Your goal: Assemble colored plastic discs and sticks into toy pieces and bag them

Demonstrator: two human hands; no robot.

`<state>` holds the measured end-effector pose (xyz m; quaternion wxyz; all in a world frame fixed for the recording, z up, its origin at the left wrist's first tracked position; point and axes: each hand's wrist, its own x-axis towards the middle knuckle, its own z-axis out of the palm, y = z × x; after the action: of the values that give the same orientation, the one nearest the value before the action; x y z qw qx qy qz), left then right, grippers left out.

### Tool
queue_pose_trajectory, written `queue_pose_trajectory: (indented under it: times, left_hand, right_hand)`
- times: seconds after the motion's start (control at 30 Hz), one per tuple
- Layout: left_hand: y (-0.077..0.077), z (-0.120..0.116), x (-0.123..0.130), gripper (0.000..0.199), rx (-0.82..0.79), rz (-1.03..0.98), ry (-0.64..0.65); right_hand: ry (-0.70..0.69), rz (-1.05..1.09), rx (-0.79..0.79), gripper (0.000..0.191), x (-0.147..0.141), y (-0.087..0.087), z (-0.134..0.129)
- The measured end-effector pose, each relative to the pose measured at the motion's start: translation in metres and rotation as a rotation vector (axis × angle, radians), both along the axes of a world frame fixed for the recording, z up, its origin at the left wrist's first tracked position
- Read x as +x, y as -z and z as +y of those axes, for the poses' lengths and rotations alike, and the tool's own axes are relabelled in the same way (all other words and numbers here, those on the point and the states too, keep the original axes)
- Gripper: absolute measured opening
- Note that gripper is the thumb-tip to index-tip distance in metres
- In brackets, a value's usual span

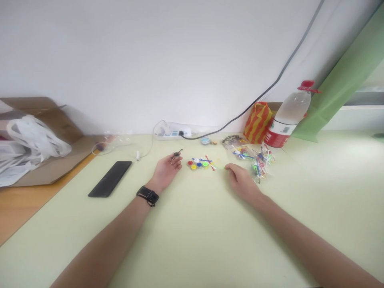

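Near the middle of the table, my left hand [168, 170] is turned palm up, its fingers closed on a small black arrow-shaped piece [177, 154]. The arrow's tip sticks out past the fingertips. My right hand [241, 180] has its fingers curled together just right of the loose pieces. A faint yellow-green blur shows by its fingertips, and what it pinches, if anything, is too smeared to name. Between both hands lie several small round pieces in red, yellow, white, blue and green [199, 164]. Coloured arrows, among them a red arrow [210, 163], lie beside them.
Clear bags of coloured pieces [259, 168] lie to the right, before a red-labelled bottle [288, 116] and a striped bag [258, 122]. A black phone-like slab [110, 179] rests at left. Behind are a power strip [172, 131] and cable; a cardboard box [51, 160] stands far left.
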<state>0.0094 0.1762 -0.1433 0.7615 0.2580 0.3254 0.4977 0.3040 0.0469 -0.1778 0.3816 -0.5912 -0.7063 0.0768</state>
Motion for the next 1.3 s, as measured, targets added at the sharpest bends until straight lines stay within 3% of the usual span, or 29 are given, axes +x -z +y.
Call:
queue_pose_trajectory:
  times: [0.17,0.63,1.0,1.13,1.3]
  left_hand:
    - [0.003,0.001,0.000,0.019,0.010,0.010,0.012]
    - [0.004,0.001,0.000,0.018,0.019,0.019,0.027]
    - [0.003,0.000,0.000,0.015,0.031,0.023,0.034]
    - [0.001,-0.001,0.000,0.016,0.023,0.030,0.029]
    - [0.001,-0.001,0.001,0.014,0.027,0.037,0.023]
  right_hand:
    - [0.025,0.075,0.023,0.027,0.000,-0.002,-0.002]
    - [-0.296,-0.076,0.079,0.056,-0.018,0.004,-0.006]
    - [-0.292,-0.138,0.037,0.038,-0.017,-0.008,-0.011]
    - [-0.218,-0.132,0.032,0.027,-0.014,-0.009,-0.010]
    - [-0.158,-0.077,0.085,0.029,-0.015,-0.008,-0.010]
